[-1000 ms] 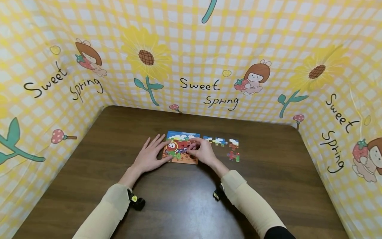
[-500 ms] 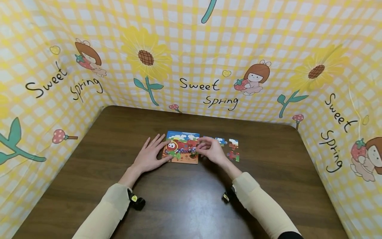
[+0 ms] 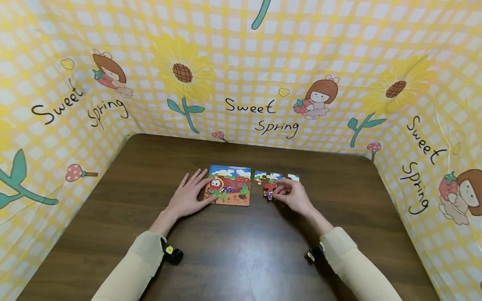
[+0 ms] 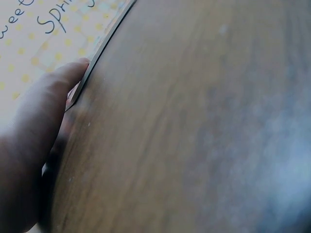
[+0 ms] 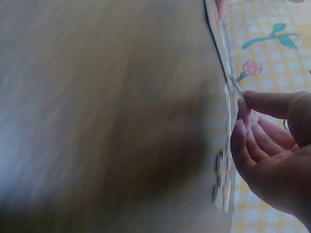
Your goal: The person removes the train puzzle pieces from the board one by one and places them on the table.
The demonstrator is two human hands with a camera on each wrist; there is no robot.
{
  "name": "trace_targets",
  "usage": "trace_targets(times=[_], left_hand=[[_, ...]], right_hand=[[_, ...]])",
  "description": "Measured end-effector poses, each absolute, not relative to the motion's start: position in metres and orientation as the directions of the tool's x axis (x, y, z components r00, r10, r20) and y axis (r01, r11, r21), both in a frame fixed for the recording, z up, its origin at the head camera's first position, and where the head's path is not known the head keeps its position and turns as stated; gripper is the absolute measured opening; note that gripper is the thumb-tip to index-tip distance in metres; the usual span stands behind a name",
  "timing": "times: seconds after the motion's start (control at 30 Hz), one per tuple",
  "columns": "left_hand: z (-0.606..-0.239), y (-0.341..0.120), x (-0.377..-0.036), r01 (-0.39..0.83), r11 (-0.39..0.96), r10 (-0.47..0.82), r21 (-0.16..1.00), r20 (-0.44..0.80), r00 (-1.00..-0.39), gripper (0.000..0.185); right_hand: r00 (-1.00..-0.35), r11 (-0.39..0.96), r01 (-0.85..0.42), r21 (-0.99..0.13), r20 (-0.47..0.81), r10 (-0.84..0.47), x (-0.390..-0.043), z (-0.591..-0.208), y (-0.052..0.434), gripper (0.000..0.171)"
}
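The puzzle board [image 3: 233, 199] shows a red train under a blue sky, slightly left of centre on the table in the head view. My left hand [image 3: 189, 198] lies at its left side, fingers spread and fairly straight, with the thumb over the lower left edge. Past the board's right side, my right hand [image 3: 295, 195] pinches a red puzzle piece [image 3: 269, 189] between thumb and fingertips. In the right wrist view that puzzle piece [image 5: 236, 86] appears thin and edge-on. Blue and white puzzle pieces [image 3: 260, 174] lie just beyond it, partly covered by the hand.
Another puzzle piece [image 3: 293, 177] lies behind the right hand. The brown wooden table [image 3: 233, 246] extends around the board. A yellow checked cloth [image 3: 241, 75] with flowers and lettering rises at the back and on both sides.
My right hand has moved right, from over the board to beside it, with the red puzzle piece. More of the board's picture shows. The left hand has stayed in place.
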State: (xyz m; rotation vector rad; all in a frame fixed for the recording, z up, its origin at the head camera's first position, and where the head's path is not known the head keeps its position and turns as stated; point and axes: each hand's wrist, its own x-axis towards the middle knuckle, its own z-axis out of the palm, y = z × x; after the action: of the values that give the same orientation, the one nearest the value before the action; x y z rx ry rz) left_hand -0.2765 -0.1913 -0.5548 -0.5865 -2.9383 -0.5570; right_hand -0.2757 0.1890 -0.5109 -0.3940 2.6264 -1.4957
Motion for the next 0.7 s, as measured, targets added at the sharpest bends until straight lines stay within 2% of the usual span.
trace_targets(times=[0.17,0.7], left_hand=[[-0.555,-0.191,-0.277,0.387,0.86,0.352,0.333,0.162,-0.922,0.078],[-0.555,-0.19,-0.276,0.384,0.864,0.348,0.326,0.164,-0.923,0.078]], right_hand=[[-0.958,0.547,-0.214,-0.809,0.065,-0.279,-0.272,-0.512,0.203,0.039],[-0.943,0.596,-0.266,-0.758,0.076,-0.324,-0.273,-0.514,0.214,0.038]])
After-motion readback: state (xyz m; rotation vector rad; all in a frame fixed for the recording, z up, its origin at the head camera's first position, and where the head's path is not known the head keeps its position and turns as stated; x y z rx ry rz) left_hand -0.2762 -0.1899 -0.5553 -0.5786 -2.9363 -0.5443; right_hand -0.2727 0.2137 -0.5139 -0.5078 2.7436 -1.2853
